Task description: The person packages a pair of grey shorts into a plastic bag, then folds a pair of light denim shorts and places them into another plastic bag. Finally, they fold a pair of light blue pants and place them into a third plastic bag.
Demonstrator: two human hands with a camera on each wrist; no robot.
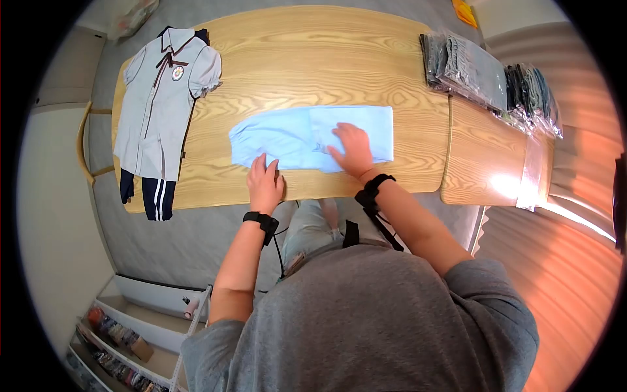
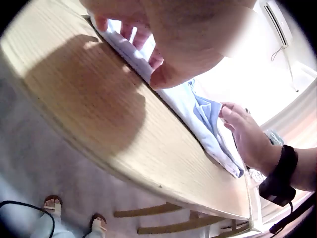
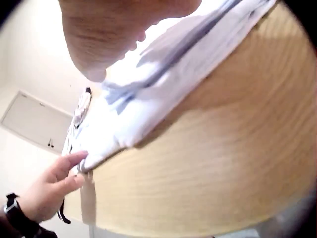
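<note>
Light blue folded trousers [image 1: 274,138] lie across the wooden table, their gathered elastic waistband [image 1: 238,147] to the left. Their right part is doubled back into a smooth panel [image 1: 382,130]. My left hand [image 1: 264,189] is at the near edge by the waistband, fingertips touching the cloth. My right hand [image 1: 354,150] lies over the doubled part, its thumb and fingers spread apart. In the left wrist view, the right hand [image 2: 252,139] has its fingertips right at a raised blue flap [image 2: 210,109]. The right wrist view shows the left hand [image 3: 47,193] beside the garment's end.
A grey short-sleeved shirt [image 1: 153,111] with a dark ribbon lies at the table's left, over dark striped trousers [image 1: 160,199]. Clear-bagged folded clothes [image 1: 467,68] are stacked at the far right. A plastic bag [image 1: 530,173] lies on the right side table.
</note>
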